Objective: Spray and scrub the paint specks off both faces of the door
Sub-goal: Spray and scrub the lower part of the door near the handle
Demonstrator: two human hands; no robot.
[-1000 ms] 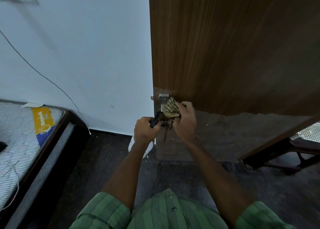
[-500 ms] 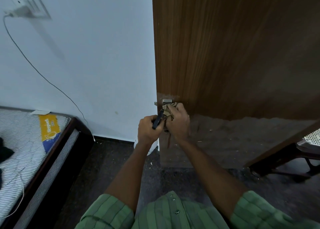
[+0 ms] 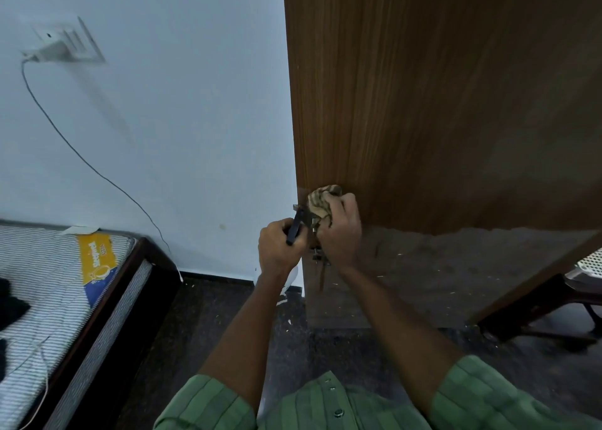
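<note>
Door (image 3: 439,104): it stands ajar in front of me, its edge toward the pale wall (image 3: 179,104). The upper face shows clean wood grain; the lower part looks dull and greyish, with pale specks scattered over it.

Bed (image 3: 49,283): a striped mattress on a dark frame sits well off to my left, out of the work.

Right hand (image 3: 340,231): my fingers are curled round a bunched striped cloth (image 3: 321,201), pressing it against the door just beside the edge, where the clean band meets the dull one.

Left hand (image 3: 280,247): it is closed round a dark handle (image 3: 294,231) at the door's edge, which I judge steadies the door while I rub.

Latch hardware (image 3: 316,253): small metal parts sit between my two hands, partly hidden by them; I cannot tell their exact form.

Spray bottle: I cannot see one for certain; a white shape behind my left wrist is too hidden to name.

Step in hand: I judge this to be scrubbing around the lock area on this face, not spraying.

Next move: probably work the cloth down into the specked lower part, keeping pressure firm and the door held steady. The other face seems not yet in reach from here, so much of the job looks left to do.
</note>
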